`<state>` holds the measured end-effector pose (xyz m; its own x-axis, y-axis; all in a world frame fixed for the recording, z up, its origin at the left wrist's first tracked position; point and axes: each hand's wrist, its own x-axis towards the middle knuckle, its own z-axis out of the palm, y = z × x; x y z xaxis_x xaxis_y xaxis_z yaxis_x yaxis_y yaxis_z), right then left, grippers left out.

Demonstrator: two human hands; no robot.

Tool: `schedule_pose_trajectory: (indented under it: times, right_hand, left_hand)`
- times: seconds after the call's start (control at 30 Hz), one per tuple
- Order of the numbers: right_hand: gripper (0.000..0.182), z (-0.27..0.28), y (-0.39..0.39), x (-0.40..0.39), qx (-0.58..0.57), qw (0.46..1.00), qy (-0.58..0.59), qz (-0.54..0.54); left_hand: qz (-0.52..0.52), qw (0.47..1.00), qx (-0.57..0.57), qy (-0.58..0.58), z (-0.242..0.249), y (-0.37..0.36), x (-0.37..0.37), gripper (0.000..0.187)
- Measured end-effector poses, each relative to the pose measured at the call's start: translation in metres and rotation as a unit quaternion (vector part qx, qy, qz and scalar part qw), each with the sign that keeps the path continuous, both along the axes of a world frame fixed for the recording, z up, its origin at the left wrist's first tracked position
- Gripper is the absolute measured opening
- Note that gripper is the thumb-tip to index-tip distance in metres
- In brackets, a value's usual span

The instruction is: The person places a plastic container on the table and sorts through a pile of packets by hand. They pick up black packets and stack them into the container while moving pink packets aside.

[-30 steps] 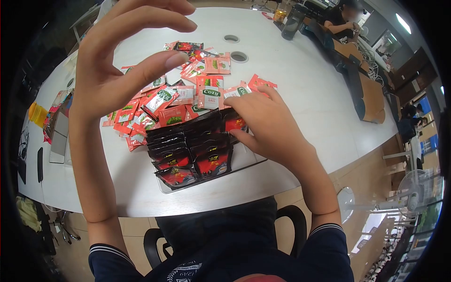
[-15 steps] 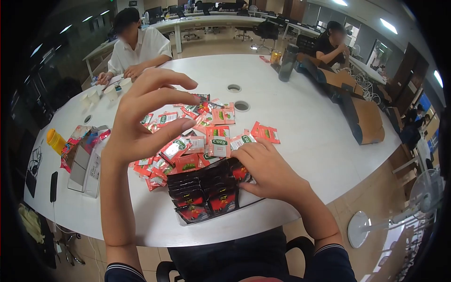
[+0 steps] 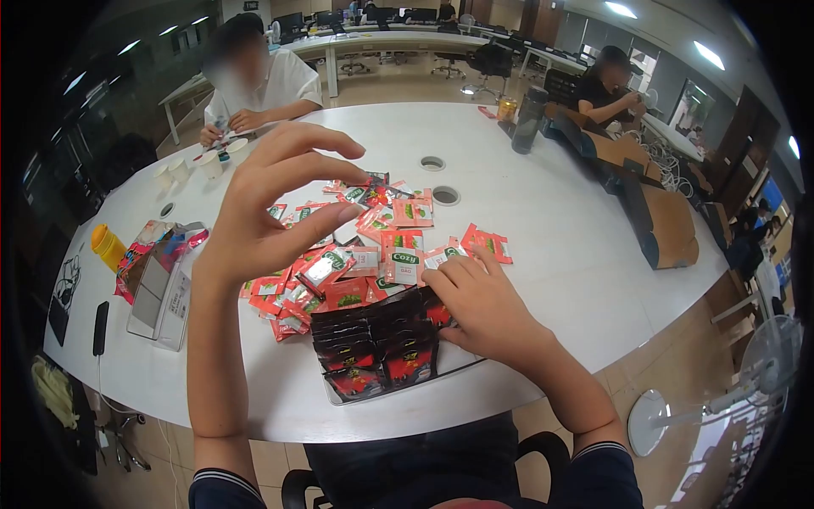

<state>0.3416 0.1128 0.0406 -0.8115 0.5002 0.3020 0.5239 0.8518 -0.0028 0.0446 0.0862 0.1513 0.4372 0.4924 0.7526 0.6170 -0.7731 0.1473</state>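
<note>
My left hand [image 3: 271,199] is raised above the table, its fingers curved and thumb apart, with nothing between them. Below and beyond it lies a loose pile of red and white Cozy packets [image 3: 405,265]. Near the table's front edge, black and red packets [image 3: 373,348] stand in tight rows on a flat tray-like base [image 3: 454,371]. At the right end of these rows is my right hand [image 3: 487,301], its thumb and fingers around a black and red packet there; the fingertips are partly hidden.
A white box [image 3: 165,305] and a yellow bottle [image 3: 108,246] stand at the left. Paper cups [image 3: 210,165] are at the back left, near a seated person in white. A dark bottle [image 3: 530,120] and opened cardboard [image 3: 666,222] are at the right, near another person.
The camera view has shifted slightly, so the table's contents appear a little to the right. Both hands keep nearly the same pose. The person at the right has lowered their hands from their face.
</note>
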Motion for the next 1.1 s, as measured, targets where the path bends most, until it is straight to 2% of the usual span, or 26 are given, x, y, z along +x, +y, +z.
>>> schedule_pose_trajectory:
  times: [0.13,0.23,0.3,0.4,0.53,0.63,0.8,1.0,1.1]
  right_hand:
    - [0.091,0.022,0.005,0.011,-0.079,0.996,0.021,0.036]
    - [0.094,0.044,0.029,0.035,-0.181,0.976,0.1,0.07]
    - [0.078,0.056,0.048,0.045,-0.252,0.948,0.192,0.033]
    - [0.059,0.026,0.101,0.057,-0.249,0.924,0.287,-0.04]
    - [0.036,-0.016,0.121,0.065,-0.205,0.942,0.229,-0.138]
    - [0.037,-0.012,0.113,0.063,-0.26,0.924,0.208,-0.19]
    - [0.037,-0.015,0.107,0.058,-0.203,0.952,0.196,-0.121]
    - [0.034,-0.015,0.1,0.055,-0.187,0.96,0.194,-0.08]
    - [0.033,-0.013,0.101,0.055,-0.184,0.961,0.191,-0.079]
  left_hand:
    - [0.018,0.999,-0.024,0.019,-0.009,0.013,-0.006,0.023]
    - [0.014,0.991,-0.133,0.004,-0.029,0.031,-0.018,0.023]
    - [0.077,0.965,-0.249,0.04,-0.044,0.036,-0.023,0.031]
    - [0.131,0.926,-0.342,0.093,-0.083,0.055,-0.028,0.04]
    - [0.119,0.906,-0.382,0.14,-0.11,0.07,-0.021,0.046]
    - [0.122,0.904,-0.386,0.139,-0.119,0.073,-0.008,0.049]
    - [0.216,0.882,-0.4,0.121,-0.135,0.084,-0.011,0.048]
    - [0.231,0.879,-0.416,0.018,-0.143,0.09,-0.008,0.049]
    - [0.234,0.856,-0.46,-0.021,-0.142,0.096,-0.01,0.048]
